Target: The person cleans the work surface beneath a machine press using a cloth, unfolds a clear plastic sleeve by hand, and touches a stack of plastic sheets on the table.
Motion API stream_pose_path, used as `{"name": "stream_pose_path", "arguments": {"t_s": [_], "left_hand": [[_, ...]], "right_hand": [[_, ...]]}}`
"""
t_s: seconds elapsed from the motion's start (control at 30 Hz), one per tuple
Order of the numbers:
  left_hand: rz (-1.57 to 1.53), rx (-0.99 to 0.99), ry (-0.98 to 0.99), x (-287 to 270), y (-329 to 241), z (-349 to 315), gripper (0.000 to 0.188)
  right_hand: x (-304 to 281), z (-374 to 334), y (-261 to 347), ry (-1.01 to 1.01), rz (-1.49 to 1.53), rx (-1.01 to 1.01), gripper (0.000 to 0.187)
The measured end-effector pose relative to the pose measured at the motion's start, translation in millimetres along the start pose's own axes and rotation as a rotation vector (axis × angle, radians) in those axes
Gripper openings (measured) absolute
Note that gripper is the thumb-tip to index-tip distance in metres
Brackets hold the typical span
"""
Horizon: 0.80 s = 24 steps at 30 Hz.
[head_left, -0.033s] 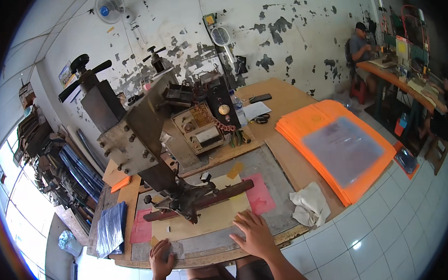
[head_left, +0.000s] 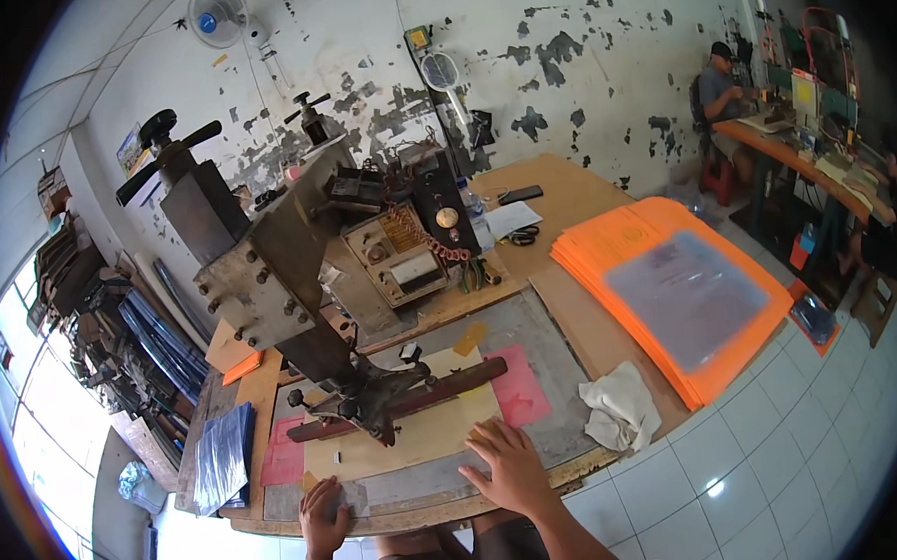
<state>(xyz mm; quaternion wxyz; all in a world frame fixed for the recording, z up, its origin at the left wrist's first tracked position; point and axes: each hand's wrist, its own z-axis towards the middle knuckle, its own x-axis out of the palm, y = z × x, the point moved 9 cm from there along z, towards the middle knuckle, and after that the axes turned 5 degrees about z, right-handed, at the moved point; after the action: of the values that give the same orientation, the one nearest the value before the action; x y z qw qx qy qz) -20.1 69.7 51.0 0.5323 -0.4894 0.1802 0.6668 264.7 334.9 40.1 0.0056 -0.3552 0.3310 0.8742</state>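
Observation:
My left hand (head_left: 324, 516) rests at the front edge of the grey metal bed (head_left: 563, 375), its fingers laid over the near left corner of a pale yellow sheet (head_left: 376, 451). By its fingertips lies a clear film piece (head_left: 355, 498). My right hand (head_left: 510, 467) lies on the sheet's near right corner, thumb spread away from flat fingers. Just beyond both hands, a long dark red bar (head_left: 453, 388) crosses above the sheet under the head of a heavy press (head_left: 302, 356). Pink sheets (head_left: 520, 385) show at both sides of the yellow one.
Orange sheets with a clear panel (head_left: 669, 290) are stacked at the right, near a crumpled white cloth (head_left: 619, 408). A control box (head_left: 392, 257) stands behind the press. Dark blue plastic-wrapped sheets (head_left: 226, 455) lie left. Another person (head_left: 721, 93) sits at a far-right bench.

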Motion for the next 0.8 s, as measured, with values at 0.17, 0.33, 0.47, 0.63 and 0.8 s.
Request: {"name": "stream_pose_path", "arguments": {"t_s": [0.17, 0.33, 0.47, 0.63, 0.8], "left_hand": [[0.013, -0.029, -0.019, 3.8, 4.9, -5.7, 0.042], [0.015, -0.059, -0.015, 1.5, 8.6, -8.5, 0.042], [0.0, -0.067, -0.027, -1.2, 7.7, -5.2, 0.04], [-0.038, -0.035, -0.029, 4.7, 10.1, -2.4, 0.038], [-0.02, -0.054, -0.051, -0.6, 21.4, -13.2, 0.037]], "right_hand": [[0.5, -2.9, -2.4, -0.002, 0.028, 0.02, 0.048], [3.5, -1.2, -2.8, 0.0, 0.043, 0.016, 0.051], [5.1, 1.1, -2.2, 0.012, 0.033, 0.029, 0.05], [3.3, 0.2, -4.7, -0.002, 0.007, 0.044, 0.049], [7.2, 0.3, -2.8, 0.023, 0.015, 0.097, 0.048]]}}
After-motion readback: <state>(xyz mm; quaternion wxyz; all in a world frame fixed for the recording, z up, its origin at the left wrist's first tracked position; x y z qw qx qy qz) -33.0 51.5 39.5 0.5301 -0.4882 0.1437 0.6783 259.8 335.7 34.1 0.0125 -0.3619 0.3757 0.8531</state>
